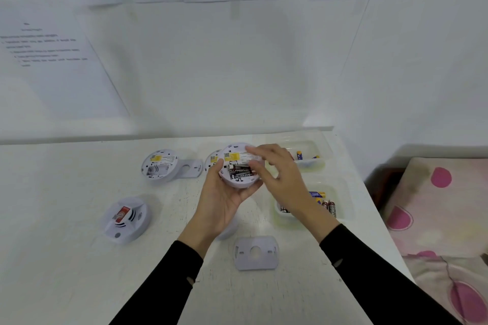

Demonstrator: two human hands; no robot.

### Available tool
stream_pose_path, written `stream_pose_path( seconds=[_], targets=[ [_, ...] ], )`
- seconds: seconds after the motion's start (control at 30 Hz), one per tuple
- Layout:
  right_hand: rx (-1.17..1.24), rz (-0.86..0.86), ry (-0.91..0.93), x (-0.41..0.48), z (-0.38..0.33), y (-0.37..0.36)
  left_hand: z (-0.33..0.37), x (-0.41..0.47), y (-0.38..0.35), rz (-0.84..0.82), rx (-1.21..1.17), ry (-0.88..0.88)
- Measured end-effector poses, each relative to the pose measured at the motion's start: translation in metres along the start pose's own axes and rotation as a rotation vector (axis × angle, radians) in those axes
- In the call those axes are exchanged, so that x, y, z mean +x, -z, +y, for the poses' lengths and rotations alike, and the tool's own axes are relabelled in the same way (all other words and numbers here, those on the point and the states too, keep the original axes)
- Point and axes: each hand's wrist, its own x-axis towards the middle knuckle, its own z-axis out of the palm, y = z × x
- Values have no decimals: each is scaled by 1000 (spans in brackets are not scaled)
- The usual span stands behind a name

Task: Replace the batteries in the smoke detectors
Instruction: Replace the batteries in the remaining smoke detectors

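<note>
The left hand (224, 200) cupped the upturned smoke detector (237, 157) over the table (79, 258), its batteries (241, 170) lying crosswise in the open bay, with the right hand (280, 169) just right of them, fingers loosely spread, seemingly holding nothing

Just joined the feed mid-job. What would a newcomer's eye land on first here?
The eye goes to the middle of the table, where the left hand holds an opened smoke detector with dark batteries in its compartment, and the blurred right hand hovers just over it. Next come a second detector with an empty compartment at back left, and a clear tray of loose batteries on the right.
</note>
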Motion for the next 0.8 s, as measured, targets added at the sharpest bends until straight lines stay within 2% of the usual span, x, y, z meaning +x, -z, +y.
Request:
stream_pose_path(
  seconds=[0.13, 0.2, 0.3, 0.5, 0.63, 0.7, 0.8],
  targets=[
    [327, -117, -446, 2, 0, 17, 4, 0, 4, 2, 18, -13],
    [500, -165, -538, 2, 0, 20, 3, 0, 4, 5, 40, -22],
    [646, -152, -559, 1, -3, 20, 0, -1, 4, 27, 69, -53],
    [608, -152, -574, 0, -2, 19, -5, 1, 4, 56, 272, -174],
    [665, -61, -599, -7, -5, 17, -2, 2, 6, 62, 274, -131],
    [574, -22, -545, -18, -5, 16, 0, 0, 8, 90, 213, -88],
    [205, 35, -317, -49, -5, 14, 5, -3, 14, 79, 148, -55]
  ],
)
